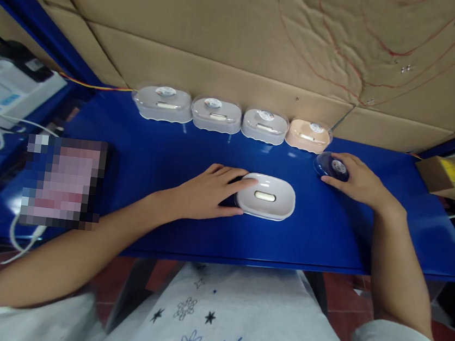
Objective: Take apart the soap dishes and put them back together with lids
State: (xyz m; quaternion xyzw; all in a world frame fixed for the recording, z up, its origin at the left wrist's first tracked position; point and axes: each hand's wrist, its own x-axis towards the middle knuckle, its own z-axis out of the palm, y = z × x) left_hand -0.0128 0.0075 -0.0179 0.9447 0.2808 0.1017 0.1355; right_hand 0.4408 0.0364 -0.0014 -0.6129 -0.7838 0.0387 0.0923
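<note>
On the blue table lies a pale grey soap dish point(279, 198) with rounded ends and a cream-coloured oblong piece in its middle. My left hand point(204, 191) grips its left end, one finger over the rim and the thumb at the near side. To the right, my right hand point(358, 180) holds a clear lid point(330, 167) with a round printed sticker, low over the table or resting on it; I cannot tell which. The blue tabletop shows through this lid.
Along the cardboard wall point(209, 42) stands a row of several lidded soap dishes point(216, 123), greyish ones and a peach one point(308, 141). A blurred-out device point(64, 182) with a white cable lies at left. A cardboard box point(452, 182) sits at far right.
</note>
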